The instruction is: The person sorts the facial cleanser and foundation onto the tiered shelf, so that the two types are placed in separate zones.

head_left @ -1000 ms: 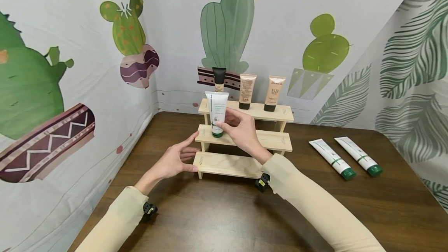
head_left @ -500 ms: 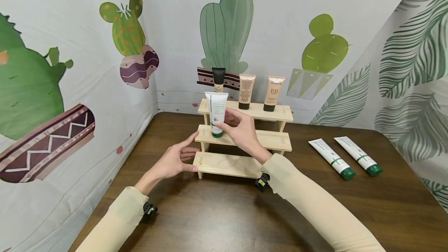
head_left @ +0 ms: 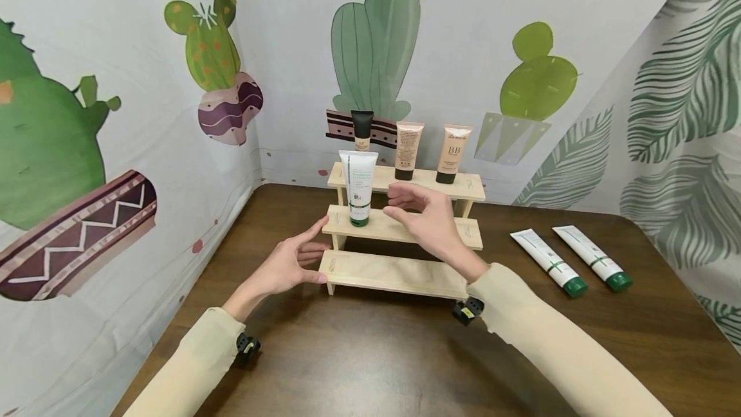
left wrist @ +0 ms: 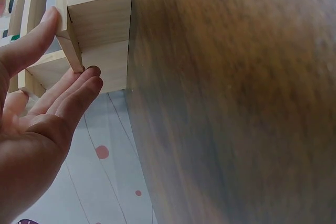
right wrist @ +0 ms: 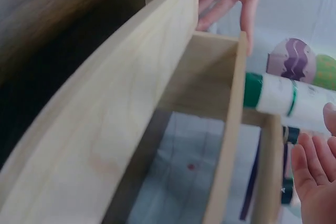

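Now, white tube (head_left: 359, 186) upright on its green cap (head_left: 359, 221), near the left end of the middle shelf (head_left: 382, 227) on the wooden stand (head_left: 399, 270). Just beside it, apart, right hand (head_left: 428, 214) with fingers loosely curved, thumb parted from them, pinching nothing. Against the stand's left end, left hand (head_left: 286, 266) with fingers extended and thumb spread, touching the wood; firmness of that touch impossible to tell.

Main danger, probably toppling: tall body over a small cap, so prone to tip at a brush from the right fingertips or a jolt from below. Possible causes of a jolt: uneven push or abrupt release by the left hand, or a knock from the right wrist camera (head_left: 467, 311), low beside the bottom shelf (head_left: 370, 267). Likely sharing that risk: two peach tubes (head_left: 408, 150) (head_left: 454, 153), upright on the top shelf (head_left: 382, 177).
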`<state>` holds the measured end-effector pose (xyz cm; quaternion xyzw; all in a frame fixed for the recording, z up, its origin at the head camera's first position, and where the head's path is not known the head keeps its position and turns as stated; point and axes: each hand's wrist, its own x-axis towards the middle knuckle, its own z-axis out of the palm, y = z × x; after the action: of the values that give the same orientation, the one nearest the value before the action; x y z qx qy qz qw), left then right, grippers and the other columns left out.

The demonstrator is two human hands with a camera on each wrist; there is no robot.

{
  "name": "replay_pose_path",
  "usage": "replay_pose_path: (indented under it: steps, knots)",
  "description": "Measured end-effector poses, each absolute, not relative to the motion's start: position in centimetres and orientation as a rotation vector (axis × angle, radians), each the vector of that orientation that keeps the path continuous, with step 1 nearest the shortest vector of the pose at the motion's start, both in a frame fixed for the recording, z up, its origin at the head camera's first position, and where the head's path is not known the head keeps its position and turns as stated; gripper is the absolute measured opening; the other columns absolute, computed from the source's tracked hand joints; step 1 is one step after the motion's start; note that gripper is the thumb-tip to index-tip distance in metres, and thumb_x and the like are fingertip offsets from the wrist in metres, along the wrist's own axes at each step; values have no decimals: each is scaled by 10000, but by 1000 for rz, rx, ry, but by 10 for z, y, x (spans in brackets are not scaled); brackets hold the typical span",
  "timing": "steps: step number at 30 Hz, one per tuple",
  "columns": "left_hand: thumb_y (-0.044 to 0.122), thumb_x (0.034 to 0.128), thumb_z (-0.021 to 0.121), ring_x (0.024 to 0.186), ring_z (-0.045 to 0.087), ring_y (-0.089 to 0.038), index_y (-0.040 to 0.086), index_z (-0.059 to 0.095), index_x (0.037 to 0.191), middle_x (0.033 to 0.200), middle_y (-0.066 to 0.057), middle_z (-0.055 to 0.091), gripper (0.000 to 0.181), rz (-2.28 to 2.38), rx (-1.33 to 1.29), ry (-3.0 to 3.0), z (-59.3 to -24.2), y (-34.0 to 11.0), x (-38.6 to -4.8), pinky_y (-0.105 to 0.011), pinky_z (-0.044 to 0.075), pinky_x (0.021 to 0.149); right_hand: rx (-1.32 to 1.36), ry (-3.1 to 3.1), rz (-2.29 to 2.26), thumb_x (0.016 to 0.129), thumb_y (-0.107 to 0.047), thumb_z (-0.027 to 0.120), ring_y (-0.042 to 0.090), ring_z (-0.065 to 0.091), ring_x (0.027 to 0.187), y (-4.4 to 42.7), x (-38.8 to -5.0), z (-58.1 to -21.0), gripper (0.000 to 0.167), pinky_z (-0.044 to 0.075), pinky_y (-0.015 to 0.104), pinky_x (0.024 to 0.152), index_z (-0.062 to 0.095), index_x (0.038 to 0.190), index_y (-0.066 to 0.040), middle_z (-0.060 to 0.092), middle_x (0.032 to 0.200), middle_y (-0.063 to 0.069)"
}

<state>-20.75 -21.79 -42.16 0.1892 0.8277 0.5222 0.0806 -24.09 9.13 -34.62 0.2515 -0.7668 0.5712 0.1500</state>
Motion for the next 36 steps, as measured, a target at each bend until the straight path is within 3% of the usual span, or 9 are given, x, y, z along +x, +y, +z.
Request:
replay_pose_path:
  steps: [8,15,19,29,36]
  knots:
    - [-82,766,907,1271,628,-405,284,282,1688,1352,-273,648,1173,1556,571,2474,-422,-219,-207,-494,514,1091,689,-2244,1451,864,25,856,181,737,866,150,-223,-332,353,597,195,770,757,1203,37,777,1028,95]
    - [-67,777,906,1266,629,-415,291,273,1690,1355,-273,648,1167,1538,583,2491,-421,-219,-207,-500,516,1090,602,-2348,1172,861,27,854,27,693,818,210,-218,-331,307,567,138,777,780,1157,-1,775,962,72]
    - [-70,778,904,1264,628,-420,283,266,1693,1362,-281,640,1170,1531,584,2492,-421,-219,-206,-498,518,1086,525,-2418,1027,886,0,836,-21,663,803,245,-217,-338,268,509,117,708,790,1148,-38,769,953,65]
    - [-75,777,901,1265,625,-431,273,257,1695,1370,-291,632,1174,1537,585,2481,-423,-219,-207,-497,518,1085,420,-2600,884,921,-38,816,153,687,782,318,-214,-363,267,474,164,584,768,1184,-33,757,954,88]
    - [-77,781,898,1264,622,-442,271,256,1696,1373,-296,629,1170,1536,587,2484,-422,-219,-208,-520,514,1085,376,-2750,801,928,-65,808,209,678,803,358,-219,-381,263,514,207,609,749,1173,11,752,928,84]
